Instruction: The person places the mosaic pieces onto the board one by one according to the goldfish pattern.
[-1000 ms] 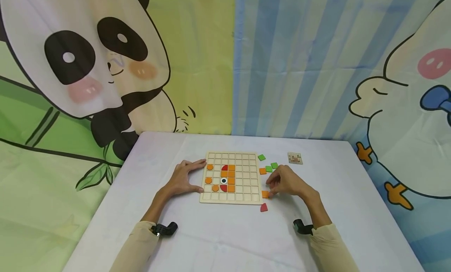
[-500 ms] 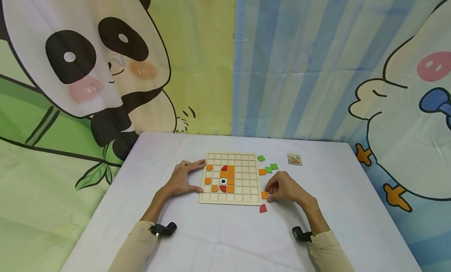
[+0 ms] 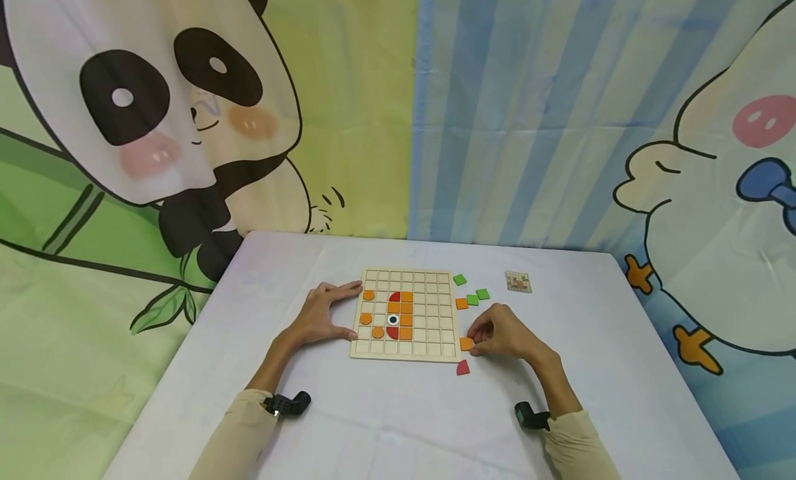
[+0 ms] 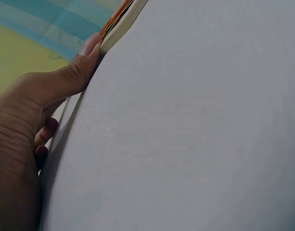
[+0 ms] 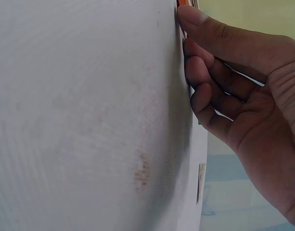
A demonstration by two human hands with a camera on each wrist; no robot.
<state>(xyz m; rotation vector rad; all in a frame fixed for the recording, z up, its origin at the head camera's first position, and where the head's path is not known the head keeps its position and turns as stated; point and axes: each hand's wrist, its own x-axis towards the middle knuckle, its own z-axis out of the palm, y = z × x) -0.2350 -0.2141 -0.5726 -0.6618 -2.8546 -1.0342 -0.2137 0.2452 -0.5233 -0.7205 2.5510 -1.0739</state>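
A wooden grid board (image 3: 429, 307) lies on the white table, bearing orange squares, orange discs, red rounded pieces and an eye tile (image 3: 393, 320). My left hand (image 3: 318, 314) is spread along the board's left edge, thumb and fingertips touching it. The left wrist view shows that thumb (image 4: 73, 72) against the edge. To the right of the board, my right hand (image 3: 506, 333) pinches an orange square tile (image 3: 466, 344) between thumb and curled fingers, low at the tabletop. In the right wrist view, only a sliver of the orange tile (image 5: 181, 3) shows past the thumb.
Right of the board lie another orange tile (image 3: 461, 304) and green tiles (image 3: 482, 294). A red rounded piece (image 3: 463, 368) rests near its lower right corner. Farther right is a small pattern card (image 3: 519, 281). A printed curtain (image 3: 348, 121) hangs behind the table.
My right hand has lowered slightly and its fingers have closed in on the orange tile beside the board. The left hand stays at the board's edge.
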